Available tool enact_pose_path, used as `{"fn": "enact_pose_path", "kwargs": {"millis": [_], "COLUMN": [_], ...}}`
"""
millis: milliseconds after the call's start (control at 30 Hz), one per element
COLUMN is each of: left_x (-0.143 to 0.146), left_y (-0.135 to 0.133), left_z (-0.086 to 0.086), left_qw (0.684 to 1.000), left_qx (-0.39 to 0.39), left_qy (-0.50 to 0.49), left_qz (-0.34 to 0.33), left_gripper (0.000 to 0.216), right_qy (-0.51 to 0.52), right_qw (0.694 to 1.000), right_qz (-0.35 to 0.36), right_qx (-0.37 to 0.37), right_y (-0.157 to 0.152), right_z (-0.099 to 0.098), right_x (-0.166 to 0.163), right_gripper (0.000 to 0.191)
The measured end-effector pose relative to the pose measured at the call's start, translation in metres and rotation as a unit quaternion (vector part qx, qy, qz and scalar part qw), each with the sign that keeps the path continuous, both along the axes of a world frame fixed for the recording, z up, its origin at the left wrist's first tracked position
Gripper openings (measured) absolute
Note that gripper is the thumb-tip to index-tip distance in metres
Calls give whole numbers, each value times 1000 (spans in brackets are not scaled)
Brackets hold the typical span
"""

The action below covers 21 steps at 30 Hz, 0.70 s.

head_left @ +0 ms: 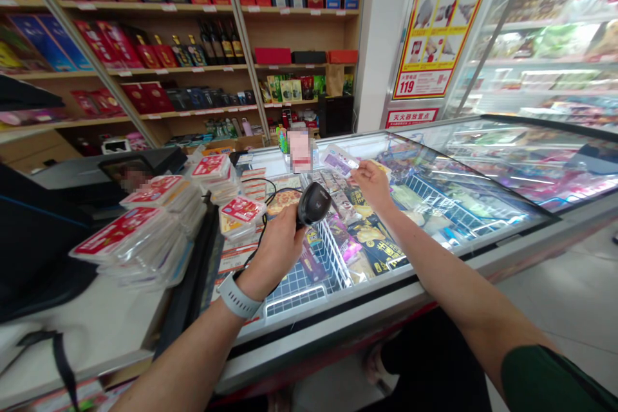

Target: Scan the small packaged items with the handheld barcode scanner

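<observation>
My left hand (280, 238), with a pale grey watch strap at the wrist, is wrapped round the handle of a black barcode scanner (315, 204). The scanner's head points away from me, and its cable runs down beside my wrist. Further right, my right hand (371, 181) pinches a clear plastic price tag sleeve (339, 161) with purple print. Something yellowish shows behind its fingers; I cannot make out what it is. Both hands are above the glass top of a chest freezer (483, 257). A small stack of red-topped tags (243, 209) lies left of the scanner.
Larger stacks of red-and-white tags in clear sleeves (120, 232) stand on the left counter (120, 328). Wire baskets (294, 296) and packaged food lie under the freezer glass. Shelves with boxes and bottles (222, 45) line the back. A fire hydrant poster (434, 26) hangs behind the freezer.
</observation>
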<state>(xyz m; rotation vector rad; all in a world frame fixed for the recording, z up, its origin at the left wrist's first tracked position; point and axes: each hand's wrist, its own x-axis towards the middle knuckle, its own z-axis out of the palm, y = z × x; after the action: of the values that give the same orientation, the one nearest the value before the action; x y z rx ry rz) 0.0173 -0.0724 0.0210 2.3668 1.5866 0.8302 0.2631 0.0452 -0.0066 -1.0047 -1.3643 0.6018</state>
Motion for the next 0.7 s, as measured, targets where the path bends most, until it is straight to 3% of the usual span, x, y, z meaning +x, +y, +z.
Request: {"fn": "enact_pose_path", "kwargs": {"millis": [133,300,400,700], "left_x": [-1,-1,-1,-2], "left_y": [1,1,1,0], "left_z": [-1,-3,-2,-1], "left_qw": [1000,1000,1000,1000], "left_qx": [2,4,5,6], "left_qy": [-12,-18,-18,-21], "left_qz": [-14,-17,-15,-10], "left_gripper": [30,31,31,30], "right_qy": [-166,-319,-369,-473], "right_qw": [964,886,860,815], "right_qz": [-190,-332,-353,-330], "right_qx": [85,54,18,-52], "right_y": [6,9,10,7], "right_z": [9,14,13,13], "right_x": [37,75,82,72], "right_gripper": [25,29,29,34]}}
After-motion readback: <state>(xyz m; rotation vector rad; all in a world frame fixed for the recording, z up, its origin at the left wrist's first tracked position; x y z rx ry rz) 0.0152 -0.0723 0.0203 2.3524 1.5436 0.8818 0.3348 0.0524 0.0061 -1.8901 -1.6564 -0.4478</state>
